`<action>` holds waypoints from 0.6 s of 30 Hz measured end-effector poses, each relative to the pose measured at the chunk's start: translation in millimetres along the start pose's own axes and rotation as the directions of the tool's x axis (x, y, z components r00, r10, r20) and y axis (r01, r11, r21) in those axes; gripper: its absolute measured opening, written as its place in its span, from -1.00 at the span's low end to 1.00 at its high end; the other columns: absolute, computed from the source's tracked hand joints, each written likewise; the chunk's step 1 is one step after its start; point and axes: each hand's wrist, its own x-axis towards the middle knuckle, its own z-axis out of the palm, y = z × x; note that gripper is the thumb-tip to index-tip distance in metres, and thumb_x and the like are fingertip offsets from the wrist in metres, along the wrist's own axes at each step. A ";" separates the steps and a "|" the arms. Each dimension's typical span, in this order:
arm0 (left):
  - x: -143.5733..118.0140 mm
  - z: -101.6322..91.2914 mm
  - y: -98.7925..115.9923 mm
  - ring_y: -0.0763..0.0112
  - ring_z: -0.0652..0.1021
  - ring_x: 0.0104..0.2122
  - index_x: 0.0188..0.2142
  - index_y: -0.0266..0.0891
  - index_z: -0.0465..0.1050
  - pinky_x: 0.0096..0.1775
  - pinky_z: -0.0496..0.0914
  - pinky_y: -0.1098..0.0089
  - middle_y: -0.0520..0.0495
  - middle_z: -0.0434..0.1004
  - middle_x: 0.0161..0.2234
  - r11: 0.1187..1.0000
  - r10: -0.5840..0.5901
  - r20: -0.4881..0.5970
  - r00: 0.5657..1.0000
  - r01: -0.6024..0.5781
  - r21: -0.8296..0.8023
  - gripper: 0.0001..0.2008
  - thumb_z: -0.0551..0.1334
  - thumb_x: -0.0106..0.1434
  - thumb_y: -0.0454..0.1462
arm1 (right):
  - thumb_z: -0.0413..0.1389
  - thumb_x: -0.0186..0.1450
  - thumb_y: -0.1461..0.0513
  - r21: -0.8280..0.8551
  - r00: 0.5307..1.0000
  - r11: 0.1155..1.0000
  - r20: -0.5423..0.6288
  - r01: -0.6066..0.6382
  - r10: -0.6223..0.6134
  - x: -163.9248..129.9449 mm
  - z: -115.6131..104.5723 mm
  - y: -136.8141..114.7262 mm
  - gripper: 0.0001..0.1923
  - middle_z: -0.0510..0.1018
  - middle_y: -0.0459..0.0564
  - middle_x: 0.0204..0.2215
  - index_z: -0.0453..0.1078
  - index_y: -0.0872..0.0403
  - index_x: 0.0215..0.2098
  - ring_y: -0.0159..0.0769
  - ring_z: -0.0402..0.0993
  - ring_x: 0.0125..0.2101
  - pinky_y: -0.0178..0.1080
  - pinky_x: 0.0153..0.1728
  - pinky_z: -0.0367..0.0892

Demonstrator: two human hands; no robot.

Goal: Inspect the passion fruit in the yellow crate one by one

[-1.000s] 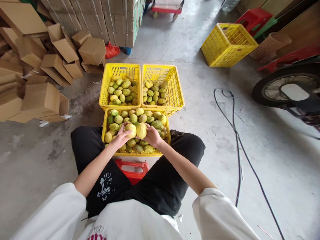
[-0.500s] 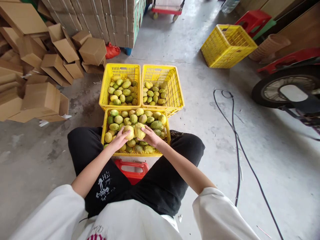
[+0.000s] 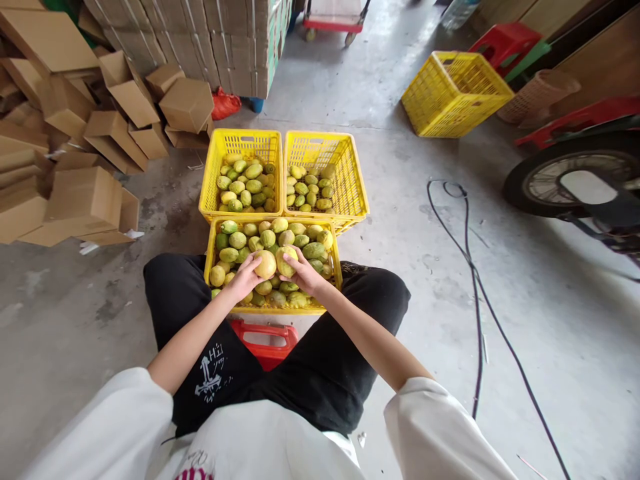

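Where the floor runs off to the far left, a heap of cardboard boxes (image 3: 85, 193) lies loose and tumbled, well apart from the person's black-trousered knees. Next comes the left hand (image 3: 243, 279), fingers curled about a yellow fruit (image 3: 265, 264) and holding it just above the heaped near crate (image 3: 220, 308), which sits between the knees. Touching that fruit on its right side is a second fruit (image 3: 287, 261), greener in tone, gripped by the right hand (image 3: 306, 277) with the fingers wrapped over its top and side; both hands are closed on their fruit and held close together over the middle of the crate. Beyond the near crate stand two more yellow crates side by side, the far left crate (image 3: 210, 193) fuller than the far right crate (image 3: 357, 193), each holding green and yellow fruit. Under the near crate's front edge shows a red stool (image 3: 265, 340). Farther right, an empty-looking yellow crate (image 3: 455, 93) sits alone, a black cable (image 3: 475, 280) trails across the concrete, and a wheel (image 3: 575, 177) fills the right edge.
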 end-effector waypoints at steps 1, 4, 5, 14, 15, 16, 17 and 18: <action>1.1 1.6 -1.0 -0.04 0.80 0.34 0.26 -0.03 0.57 0.37 0.78 -0.02 -0.17 0.80 0.29 1.000 0.005 0.000 1.000 -0.005 0.009 -0.47 0.64 0.40 -0.30 | 0.74 0.31 0.03 -0.007 1.000 1.000 -0.016 0.005 -0.005 -0.2 0.0 -1.7 -0.29 0.72 -0.06 0.17 0.52 -0.23 0.26 -0.04 0.85 0.07 -0.20 -0.23 0.89; 3.4 6.3 -2.7 0.04 0.80 0.26 0.20 0.00 0.52 0.22 0.81 0.12 -0.12 0.74 0.25 0.999 0.039 -0.006 0.999 -0.039 0.019 -0.39 0.73 0.31 -0.32 | 0.58 0.44 0.00 0.012 1.000 1.000 -0.030 -0.007 0.007 -0.2 -0.2 -5.7 -0.47 0.76 0.05 0.24 0.54 -0.17 0.25 0.13 0.82 0.26 0.00 -0.01 0.95; 3.5 7.8 -2.9 0.09 0.79 0.21 0.19 0.01 0.52 0.15 0.80 0.18 -0.10 0.73 0.23 0.998 0.055 -0.010 0.998 -0.054 0.019 -0.38 0.73 0.29 -0.34 | 0.53 0.45 0.00 0.032 1.000 0.999 -0.021 -0.020 0.021 0.1 -0.4 -6.3 -0.52 0.77 0.07 0.25 0.53 -0.17 0.23 0.18 0.81 0.31 0.08 0.06 0.95; -3.5 8.4 3.5 0.02 0.76 0.19 0.14 -0.03 0.59 0.11 0.78 0.16 -0.12 0.71 0.16 0.996 0.085 -0.039 0.996 -0.084 0.029 -0.49 0.65 0.28 -0.34 | 0.37 0.23 0.14 0.111 0.995 0.990 0.055 -0.083 0.077 2.5 -1.2 -2.6 -0.45 0.81 0.07 0.28 0.50 -0.18 0.19 0.29 0.78 0.40 0.43 0.31 0.84; -3.7 6.5 4.8 -0.02 0.76 0.23 0.13 -0.04 0.60 0.16 0.80 0.10 -0.13 0.73 0.15 0.997 0.079 -0.038 0.996 -0.078 0.014 -0.54 0.61 0.30 -0.33 | 0.39 0.22 0.15 0.102 0.995 0.991 0.056 -0.083 0.078 2.8 -1.8 -1.9 -0.46 0.80 0.06 0.28 0.50 -0.18 0.17 0.28 0.78 0.40 0.42 0.31 0.84; -3.6 4.4 6.0 -0.06 0.77 0.27 0.13 -0.04 0.62 0.22 0.82 0.03 -0.15 0.75 0.15 0.998 0.066 -0.039 0.997 -0.067 -0.005 -0.59 0.55 0.33 -0.32 | 0.42 0.21 0.17 0.092 0.996 0.993 0.056 -0.080 0.075 3.2 -2.7 -1.1 -0.46 0.79 0.04 0.29 0.50 -0.17 0.15 0.26 0.77 0.40 0.41 0.31 0.85; -3.5 2.0 7.1 -0.10 0.77 0.32 0.13 -0.04 0.63 0.27 0.82 -0.04 -0.17 0.77 0.16 0.999 0.048 -0.041 0.998 -0.049 -0.025 -0.62 0.49 0.34 -0.32 | 0.46 0.20 0.18 0.081 0.996 0.994 0.055 -0.075 0.071 3.6 -3.8 -0.2 -0.45 0.78 0.03 0.30 0.49 -0.17 0.12 0.25 0.77 0.40 0.39 0.30 0.86; -3.4 -0.6 7.8 -0.13 0.77 0.36 0.16 -0.03 0.64 0.31 0.81 -0.12 -0.18 0.79 0.18 0.999 0.026 -0.042 0.999 -0.028 -0.041 -0.60 0.44 0.35 -0.33 | 0.50 0.19 0.19 0.071 0.997 0.995 0.051 -0.068 0.065 4.0 -4.9 0.8 -0.44 0.77 0.02 0.30 0.48 -0.16 0.11 0.25 0.77 0.39 0.38 0.29 0.86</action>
